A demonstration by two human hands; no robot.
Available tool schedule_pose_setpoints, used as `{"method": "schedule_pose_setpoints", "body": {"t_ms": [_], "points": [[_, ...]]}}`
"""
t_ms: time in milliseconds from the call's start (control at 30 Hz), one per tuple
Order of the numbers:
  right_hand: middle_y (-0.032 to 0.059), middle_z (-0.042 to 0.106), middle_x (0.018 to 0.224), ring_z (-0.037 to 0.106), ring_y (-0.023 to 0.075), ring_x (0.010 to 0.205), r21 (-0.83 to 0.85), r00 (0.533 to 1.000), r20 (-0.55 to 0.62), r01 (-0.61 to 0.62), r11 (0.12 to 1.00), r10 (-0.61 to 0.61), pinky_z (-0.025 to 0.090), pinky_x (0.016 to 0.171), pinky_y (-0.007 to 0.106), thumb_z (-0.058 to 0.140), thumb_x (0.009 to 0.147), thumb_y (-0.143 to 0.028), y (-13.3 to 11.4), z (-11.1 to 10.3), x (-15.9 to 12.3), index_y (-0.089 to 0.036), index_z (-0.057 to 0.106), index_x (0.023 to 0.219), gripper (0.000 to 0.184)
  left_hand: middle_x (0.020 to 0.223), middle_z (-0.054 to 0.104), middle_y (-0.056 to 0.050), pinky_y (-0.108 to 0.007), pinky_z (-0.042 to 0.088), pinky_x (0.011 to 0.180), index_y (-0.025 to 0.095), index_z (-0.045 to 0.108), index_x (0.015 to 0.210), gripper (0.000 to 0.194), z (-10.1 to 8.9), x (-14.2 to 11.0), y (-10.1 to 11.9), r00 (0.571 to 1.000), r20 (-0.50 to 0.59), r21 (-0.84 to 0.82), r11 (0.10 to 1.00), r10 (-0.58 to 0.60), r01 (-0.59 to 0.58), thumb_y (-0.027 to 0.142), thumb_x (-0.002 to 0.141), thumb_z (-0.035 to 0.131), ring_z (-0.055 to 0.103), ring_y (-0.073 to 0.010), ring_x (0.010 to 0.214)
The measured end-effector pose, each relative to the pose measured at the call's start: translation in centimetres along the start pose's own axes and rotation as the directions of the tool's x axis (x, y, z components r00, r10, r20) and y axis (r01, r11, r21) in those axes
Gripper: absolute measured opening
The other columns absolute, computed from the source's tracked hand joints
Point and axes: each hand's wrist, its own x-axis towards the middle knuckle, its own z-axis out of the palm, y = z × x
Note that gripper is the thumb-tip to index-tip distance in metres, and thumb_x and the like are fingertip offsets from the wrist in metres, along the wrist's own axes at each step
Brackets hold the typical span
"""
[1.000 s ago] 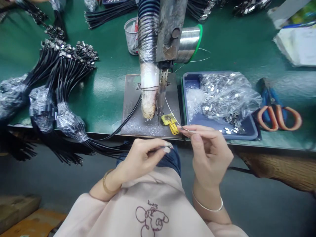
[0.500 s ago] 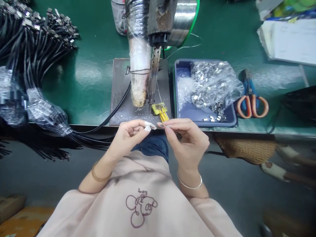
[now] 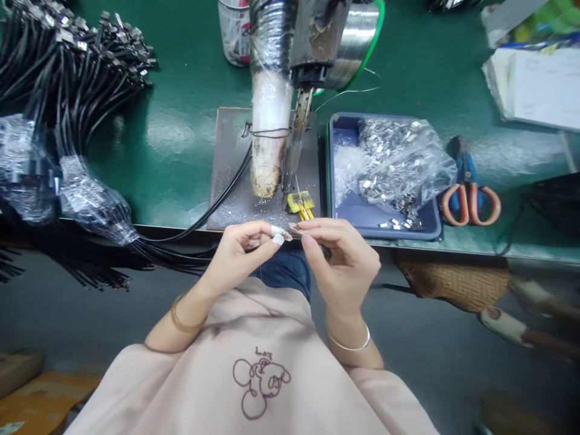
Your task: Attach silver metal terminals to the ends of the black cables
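Observation:
My left hand (image 3: 242, 251) is closed in a pinch in front of the bench edge, white covers on its thumb and forefinger. What lies between those fingertips is too small to make out. Almost meeting it, my right hand (image 3: 342, 260) pinches a thin, pale, wire-like piece (image 3: 296, 230). Just beyond the fingers, a yellow clip-like holder (image 3: 304, 204) sits on the dark plate (image 3: 226, 181). Over the plate hangs a soldering iron (image 3: 296, 145), its tip near the holder. Black cables (image 3: 181, 257) run from the left toward my left hand.
A scorched white tube (image 3: 270, 133) stands beside the iron, with a solder wire spool (image 3: 356, 45) behind. To the right are a blue tray (image 3: 385, 231) with bagged metal parts and orange-handled cutters (image 3: 471, 202). Bundled black cables (image 3: 67, 90) fill the left.
The view has shifted slightly, so the bench things appear farther right. Both hands keep their pinches, fingertips still close together.

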Motion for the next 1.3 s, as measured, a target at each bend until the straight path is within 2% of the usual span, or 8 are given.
{"method": "schedule_pose_setpoints", "body": {"t_ms": [267,533,733,967,1067,1133,1200,1300], "points": [[0.003,0.079,0.097,0.076,0.0161,0.084,0.11,0.974,0.159,-0.18,0.978,0.161,0.066,0.071,0.028,0.072,0.091,-0.021,0.5,0.0,0.4,-0.025,0.077,0.086,0.009,0.073,0.073,-0.004,-0.018,0.049,0.055,0.014,0.073,0.077,0.023,0.5,-0.3,-0.3,0.996,-0.026,0.101,0.992,0.082,-0.079,0.035,0.083,0.08,0.06,-0.0101,0.062],[0.0012,0.079,0.096,0.077,0.017,0.089,-0.02,1.0,0.013,-0.016,1.0,0.016,0.065,0.083,0.033,0.07,0.092,-0.013,0.2,0.7,-0.1,-0.026,0.075,0.088,0.014,0.066,0.063,0.0,-0.02,0.042,0.052,0.015,0.07,0.078,0.016,1.1,-0.5,-0.3,0.962,-0.075,0.277,0.932,0.262,-0.232,0.023,0.091,0.068,0.051,-0.0091,0.056],[0.0014,0.08,0.099,0.077,0.0177,0.092,-0.138,0.997,0.001,0.073,0.988,-0.074,0.065,0.088,0.034,0.072,0.092,-0.011,0.1,0.7,0.0,-0.027,0.076,0.093,0.016,0.071,0.066,0.0,-0.023,0.044,0.06,0.017,0.07,0.085,0.013,1.1,-0.5,-0.9,0.814,-0.003,0.586,0.661,0.58,-0.469,0.011,0.095,0.065,0.052,-0.0107,0.061],[0.003,0.079,0.098,0.078,0.0181,0.09,-0.073,0.997,0.074,-0.026,0.997,0.032,0.067,0.085,0.035,0.069,0.093,-0.014,0.4,-0.1,0.4,-0.024,0.073,0.085,0.013,0.076,0.071,-0.003,-0.026,0.049,0.07,0.017,0.068,0.095,0.016,1.0,-0.3,-2.0,0.668,0.205,0.761,0.314,0.715,-0.568,0.007,0.1,0.056,0.062,-0.0142,0.068],[0.0033,0.079,0.1,0.078,0.0177,0.089,0.034,0.992,0.106,-0.074,0.997,0.07,0.067,0.084,0.035,0.069,0.092,-0.014,0.5,-0.1,0.2,-0.023,0.07,0.082,0.014,0.076,0.07,-0.003,-0.023,0.047,0.065,0.016,0.065,0.096,0.015,1.3,-0.5,-2.0,0.692,0.178,0.692,0.411,0.7,-0.594,0.007,0.1,0.054,0.059,-0.0118,0.064],[0.0028,0.078,0.1,0.078,0.0174,0.09,0.03,0.996,0.08,-0.03,0.999,0.028,0.068,0.084,0.034,0.07,0.091,-0.011,0.4,0.1,-0.1,-0.023,0.07,0.082,0.015,0.07,0.066,0.0,-0.021,0.043,0.057,0.017,0.062,0.089,0.016,1.5,-0.7,-1.4,0.818,0.096,0.549,0.656,0.567,-0.519,0.015,0.103,0.054,0.052,-0.0087,0.056],[0.0023,0.079,0.101,0.078,0.0168,0.091,-0.036,0.996,0.011,0.087,0.996,-0.086,0.068,0.083,0.032,0.07,0.09,-0.008,0.2,0.4,-0.4,-0.024,0.07,0.085,0.017,0.062,0.06,0.003,-0.019,0.038,0.049,0.018,0.058,0.083,0.026,1.4,-0.8,-0.7,0.955,0.067,0.292,0.909,0.29,-0.297,0.032,0.104,0.057,0.044,-0.0066,0.048],[0.0021,0.079,0.103,0.078,0.0162,0.091,-0.079,0.98,-0.032,0.193,0.978,-0.196,0.068,0.081,0.03,0.072,0.088,-0.006,0.0,0.7,-0.6,-0.024,0.071,0.088,0.018,0.058,0.06,0.003,-0.018,0.03,0.04,0.018,0.056,0.08,0.04,0.8,-0.7,0.2,0.982,0.182,-0.059,0.997,-0.045,0.056,0.052,0.093,0.072,0.038,-0.0046,0.041]]}}
